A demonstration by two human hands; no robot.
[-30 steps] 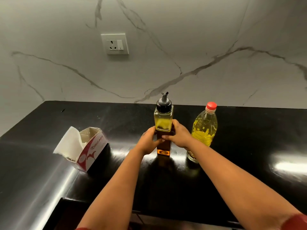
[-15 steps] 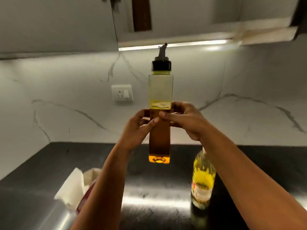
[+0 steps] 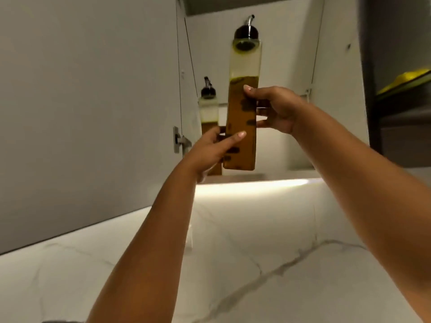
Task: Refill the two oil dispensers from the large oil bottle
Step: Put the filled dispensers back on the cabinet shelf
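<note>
A tall, square-sided clear dispenser point(image 3: 242, 117) with a black cap and a metal pour spout, filled a little past halfway with dark amber oil, was held upright and high in front of an open wall cupboard point(image 3: 312, 94). It was gripped by both hands: the left hand point(image 3: 210, 151) was wrapped round its lower part, thumb laid across the near face, and the right hand point(image 3: 277, 109) was closed round its middle from the other side, thumb pressed on the near face just below the oil line. A second dispenser point(image 3: 209, 117) of the same kind, partly filled, was seen just behind and to the left, partly hidden by the held one and the left hand; it appeared to stand on the cupboard's shelf, though its base was hidden. The white marble-veined wall point(image 3: 233, 252) was lit from under the cupboard, whose pale door point(image 3: 93, 89) stood at the left. The large oil bottle and the counter were not in view. The step in hand was judged to be the carrying of one dispenser at cupboard height, whether in or out could not be told. Either way, the bottle would need to be kept vertical and its base guided clear of the shelf edge and of its neighbour.
</note>
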